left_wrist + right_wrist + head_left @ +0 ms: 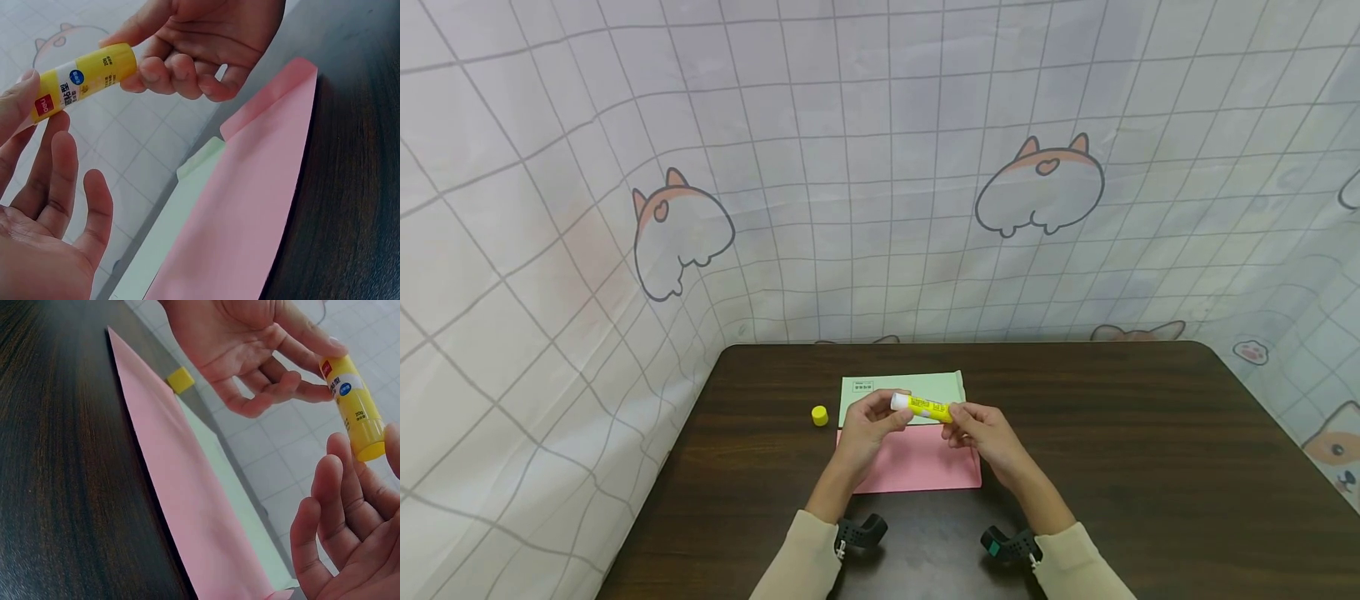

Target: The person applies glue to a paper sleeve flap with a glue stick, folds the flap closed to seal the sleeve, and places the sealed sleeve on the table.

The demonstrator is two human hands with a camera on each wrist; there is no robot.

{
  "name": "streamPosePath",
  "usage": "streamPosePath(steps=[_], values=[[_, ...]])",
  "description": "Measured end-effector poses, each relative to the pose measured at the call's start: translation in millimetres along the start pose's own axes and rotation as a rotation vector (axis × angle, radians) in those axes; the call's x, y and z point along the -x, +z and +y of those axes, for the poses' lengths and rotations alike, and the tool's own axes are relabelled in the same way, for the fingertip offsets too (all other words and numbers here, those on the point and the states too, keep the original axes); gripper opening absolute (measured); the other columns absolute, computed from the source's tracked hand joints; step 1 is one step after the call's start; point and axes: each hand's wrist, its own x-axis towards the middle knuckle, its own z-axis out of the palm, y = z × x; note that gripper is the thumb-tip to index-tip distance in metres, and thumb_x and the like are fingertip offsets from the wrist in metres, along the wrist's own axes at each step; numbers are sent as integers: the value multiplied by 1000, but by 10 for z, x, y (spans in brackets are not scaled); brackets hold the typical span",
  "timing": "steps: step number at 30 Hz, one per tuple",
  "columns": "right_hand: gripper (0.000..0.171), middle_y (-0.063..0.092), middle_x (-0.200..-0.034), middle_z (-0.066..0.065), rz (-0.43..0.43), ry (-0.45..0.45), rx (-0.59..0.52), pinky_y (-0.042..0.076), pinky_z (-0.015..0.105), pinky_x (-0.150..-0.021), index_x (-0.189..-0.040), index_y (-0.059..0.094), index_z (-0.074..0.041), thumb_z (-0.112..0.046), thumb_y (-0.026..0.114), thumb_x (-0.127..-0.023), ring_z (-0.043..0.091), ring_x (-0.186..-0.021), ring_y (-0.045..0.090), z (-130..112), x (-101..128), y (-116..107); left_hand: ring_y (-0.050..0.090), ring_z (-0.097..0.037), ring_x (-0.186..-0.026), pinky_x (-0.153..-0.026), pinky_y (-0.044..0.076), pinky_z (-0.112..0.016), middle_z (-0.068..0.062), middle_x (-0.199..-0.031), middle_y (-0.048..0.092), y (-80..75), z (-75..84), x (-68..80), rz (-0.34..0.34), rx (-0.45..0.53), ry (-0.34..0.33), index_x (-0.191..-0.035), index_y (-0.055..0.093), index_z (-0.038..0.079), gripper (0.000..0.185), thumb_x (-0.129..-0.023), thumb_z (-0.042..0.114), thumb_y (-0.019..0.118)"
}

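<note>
A yellow glue stick (921, 407) with its cap off hangs level above the papers, held at both ends. My left hand (891, 408) pinches its white tip end between thumb and forefinger, the other fingers spread loosely (69, 187). My right hand (955, 414) pinches the yellow base end (369, 447). In the left wrist view the glue stick (81, 78) runs from my left fingertips up to the right hand's curled fingers (181, 72). Its yellow cap (819, 415) stands alone on the table, left of the papers, also visible in the right wrist view (180, 380).
A pink sheet (917, 467) lies flat under my hands, overlapping a pale green sheet (902, 389) behind it. Both rest on a dark brown wooden table (1150, 433). A checked cloth with cartoon animals (880, 167) hangs behind and at both sides.
</note>
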Motion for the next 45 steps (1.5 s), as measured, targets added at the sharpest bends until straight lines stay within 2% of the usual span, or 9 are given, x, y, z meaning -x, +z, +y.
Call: streamPosePath(steps=[6,11,13,19,22,28,36,45], values=[[46,71,-86,2,12,-9,-6,58,25,-77,-119,64,8,-36,55,-106,13,-75,63,5,-9,-5,67,-15,-98,-84,58,-24,-2,-111,70,-3,-12,-9,5,-22,-7,-125,68,3,40,-89,17,80],[39,73,-105,21,34,-32,-32,59,27,-77,-126,62,1,-31,61,-104,15,-75,64,16,-15,-5,68,-14,-95,-82,58,-24,-3,-110,71,3,-18,-14,30,-59,-13,-123,69,4,40,-89,20,81],[37,70,-109,24,33,-50,-41,59,28,-77,-130,60,-3,-27,65,-102,16,-75,64,22,-14,-9,68,-13,-94,-81,58,-24,-3,-109,71,6,-20,-17,42,-69,-17,-123,69,4,40,-88,21,81],[40,66,-105,9,14,-109,-24,60,28,-78,-133,56,-5,-17,71,-97,27,-82,67,37,-6,-7,67,-13,-94,-83,59,-27,-3,-108,72,9,-28,-15,58,-77,-20,-123,69,3,41,-89,22,81],[41,65,-106,12,16,-117,-23,60,28,-78,-133,56,-5,-16,71,-97,30,-85,68,27,1,1,67,-14,-94,-84,59,-29,-4,-109,72,12,-21,-11,58,-77,-24,-123,69,3,40,-89,21,81],[41,64,-110,23,34,-101,-1,59,26,-79,-133,58,-2,-16,72,-97,20,-83,66,8,18,5,68,-14,-93,-82,59,-26,-4,-108,72,16,-17,-7,55,-73,-26,-122,70,4,38,-89,20,81],[42,68,-110,22,54,-64,5,59,26,-78,-132,61,-1,-18,73,-96,32,-92,68,-5,10,4,68,-14,-95,-81,58,-24,-4,-110,71,12,-13,-3,45,-66,-16,-122,69,4,39,-89,20,81],[40,75,-103,13,41,-64,14,58,24,-77,-132,61,2,-20,68,-99,14,-78,65,5,3,-14,68,-14,-99,-83,58,-24,-7,-115,70,-3,-19,-7,32,-61,-17,-124,69,4,41,-88,20,82]])
